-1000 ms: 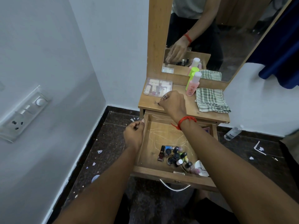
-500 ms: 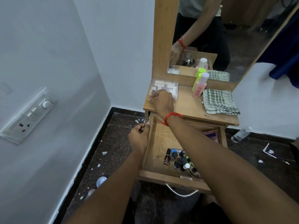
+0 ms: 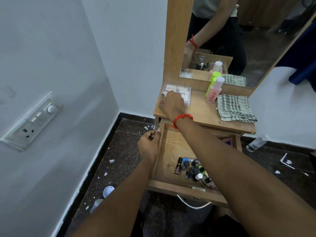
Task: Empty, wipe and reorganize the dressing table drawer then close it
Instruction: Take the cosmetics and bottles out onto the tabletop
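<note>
The wooden drawer of the dressing table stands pulled out. Several nail polish bottles lie clustered at its front right, partly hidden by my right forearm. My left hand grips the drawer's left wall, thumb over the edge. My right hand is on the tabletop at its left end, fingers curled against a small pinkish nail polish bottle that stands upright there. Behind it lies a clear plastic box.
A pink bottle, a green bottle and a folded checked cloth sit on the right of the tabletop below the mirror. On the dark floor lie a plastic bottle, paper scraps and a white-capped item. A switchboard is on the left wall.
My right hand carried the small bottle from the middle of the tabletop to its left end, where it now stands. My left hand stayed on the drawer wall.
</note>
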